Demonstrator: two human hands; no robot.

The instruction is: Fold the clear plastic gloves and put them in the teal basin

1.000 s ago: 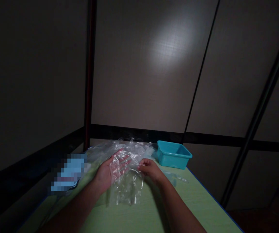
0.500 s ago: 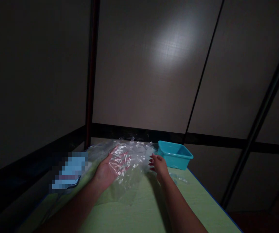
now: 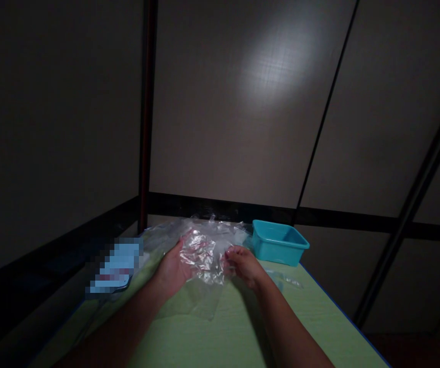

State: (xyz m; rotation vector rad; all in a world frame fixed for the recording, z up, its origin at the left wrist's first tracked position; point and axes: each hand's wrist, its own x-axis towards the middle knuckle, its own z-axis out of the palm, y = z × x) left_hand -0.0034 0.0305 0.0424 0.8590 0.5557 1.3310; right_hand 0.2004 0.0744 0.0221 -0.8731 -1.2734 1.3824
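A crumpled clear plastic bag (image 3: 204,255) is bunched between my two hands above the green table. My left hand (image 3: 174,268) holds its shiny folds against the palm, its fingers partly covered by the film. On the other side, my right hand (image 3: 242,263) pinches the bag's edge, thumb and fingers together. More clear plastic (image 3: 166,232) spreads behind the hands, and a thin flap hangs below them. Whether this is one bag or several layers I cannot tell.
A turquoise plastic basin (image 3: 279,250) stands at the table's back right. Small clear plastic pieces (image 3: 291,281) lie before it. A phone-like item (image 3: 116,266), blurred out, is at the left. Dark panels (image 3: 227,128) rise behind the green table (image 3: 227,342).
My right hand has moved left to the plastic and closed on it. The film by my left palm is more bunched, and that hand's fingers are less spread.
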